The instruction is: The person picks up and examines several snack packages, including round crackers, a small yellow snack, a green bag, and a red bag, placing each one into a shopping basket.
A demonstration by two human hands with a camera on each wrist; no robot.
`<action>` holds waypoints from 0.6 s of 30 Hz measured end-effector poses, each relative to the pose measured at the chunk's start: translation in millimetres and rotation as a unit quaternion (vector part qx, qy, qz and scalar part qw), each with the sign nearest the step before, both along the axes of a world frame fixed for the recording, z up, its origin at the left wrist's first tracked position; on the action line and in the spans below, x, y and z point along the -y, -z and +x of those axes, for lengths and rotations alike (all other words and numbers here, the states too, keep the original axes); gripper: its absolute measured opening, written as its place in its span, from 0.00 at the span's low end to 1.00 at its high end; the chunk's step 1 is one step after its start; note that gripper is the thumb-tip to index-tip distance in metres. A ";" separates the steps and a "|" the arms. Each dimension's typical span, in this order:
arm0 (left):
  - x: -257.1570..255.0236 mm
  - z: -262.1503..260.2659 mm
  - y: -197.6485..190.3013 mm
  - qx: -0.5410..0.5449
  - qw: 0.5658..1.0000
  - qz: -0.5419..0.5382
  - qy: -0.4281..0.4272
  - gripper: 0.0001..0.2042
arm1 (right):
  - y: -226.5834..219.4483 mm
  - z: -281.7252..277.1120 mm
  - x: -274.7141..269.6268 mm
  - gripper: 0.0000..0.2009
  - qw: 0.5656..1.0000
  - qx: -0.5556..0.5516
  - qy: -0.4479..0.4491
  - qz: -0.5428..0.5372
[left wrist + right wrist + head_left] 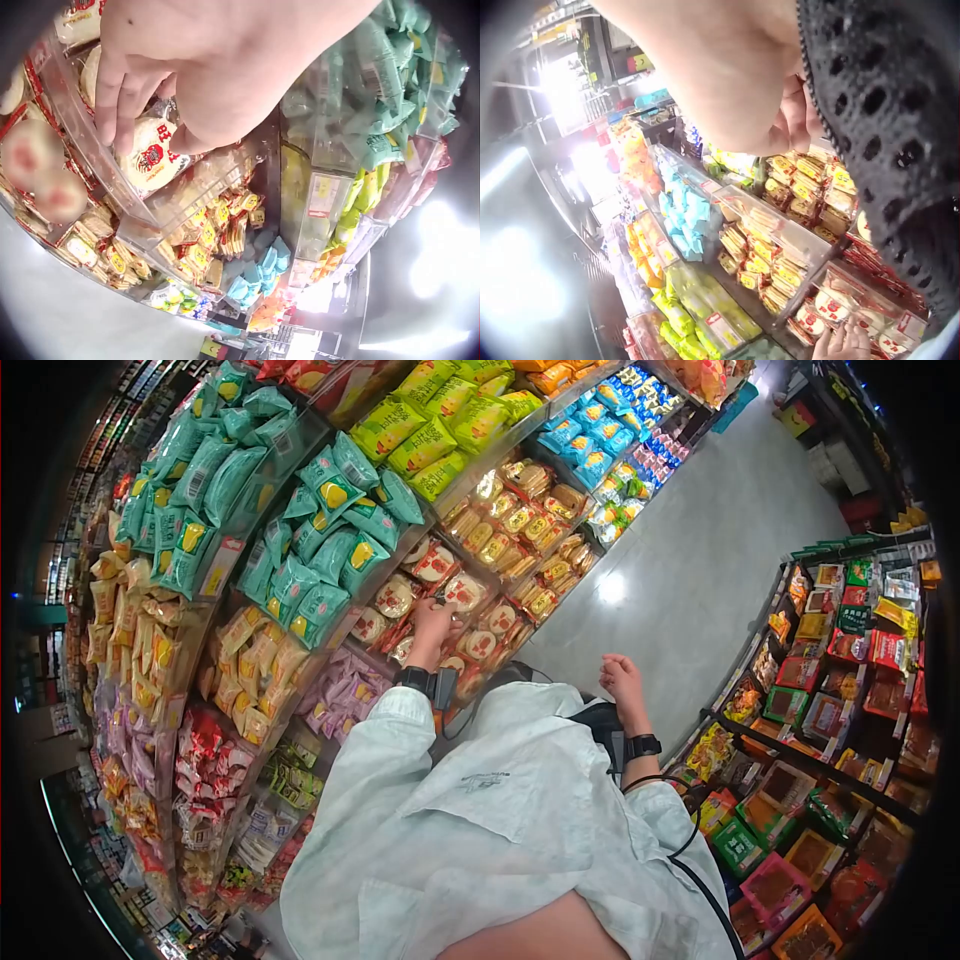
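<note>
a: l grip (pixel 436 629) status?
b: thumb + fingers pinching a round cracker pack (pixel 154 159), in its clear bin (pixel 106 169).
a: step?
b: prob. picking; next move likely needs a gentle lift past the bin's wall.
a: r grip (pixel 622 680)?
b: idle afaict, fingers loosely curled, nothing held, above the aisle floor (pixel 690 550).

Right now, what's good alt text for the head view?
Person's left hand touching a round snack pack in a store, right hand loosely curled over the gray floor. Teal bags and yellow-green bags sit upper left; packaged food lines the right.
</note>
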State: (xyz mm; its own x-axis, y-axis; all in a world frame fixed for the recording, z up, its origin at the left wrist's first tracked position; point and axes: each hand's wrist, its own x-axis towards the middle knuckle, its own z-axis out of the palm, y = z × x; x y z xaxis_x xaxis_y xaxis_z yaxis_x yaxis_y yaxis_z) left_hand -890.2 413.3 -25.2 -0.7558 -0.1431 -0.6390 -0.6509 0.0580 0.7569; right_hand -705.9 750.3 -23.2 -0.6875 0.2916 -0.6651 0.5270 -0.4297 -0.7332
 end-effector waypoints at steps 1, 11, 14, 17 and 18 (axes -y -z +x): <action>-2.0 -2.6 1.8 0.011 1.000 0.001 0.004 0.31 | -4.6 -7.2 -2.7 0.08 1.000 -0.001 0.008 0.008; -20.9 -19.2 15.2 0.023 0.999 -0.029 -0.007 0.20 | -22.9 -91.7 -15.1 0.08 0.994 -0.042 -0.093 0.049; -38.4 -5.9 1.7 -0.065 0.995 -0.051 -0.063 0.15 | -17.2 -117.7 -27.0 0.07 0.990 -0.064 -0.125 0.018; -48.5 14.7 -1.4 -0.089 0.988 -0.063 -0.106 0.13 | -23.2 -143.3 -42.8 0.07 0.981 -0.078 -0.179 -0.006; -51.0 24.1 -1.8 -0.069 0.990 -0.073 -0.102 0.11 | -20.8 -150.1 -48.2 0.07 0.976 -0.079 -0.201 -0.011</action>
State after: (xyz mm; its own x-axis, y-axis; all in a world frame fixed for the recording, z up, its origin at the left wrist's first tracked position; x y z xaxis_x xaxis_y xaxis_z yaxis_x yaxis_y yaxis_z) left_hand -866.1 464.3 -23.4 -0.7808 -0.3844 -0.4925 -0.5509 0.0517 0.8330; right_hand -856.0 798.5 -2.3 -0.8383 -0.0368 -0.5440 0.5371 -0.2274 -0.8123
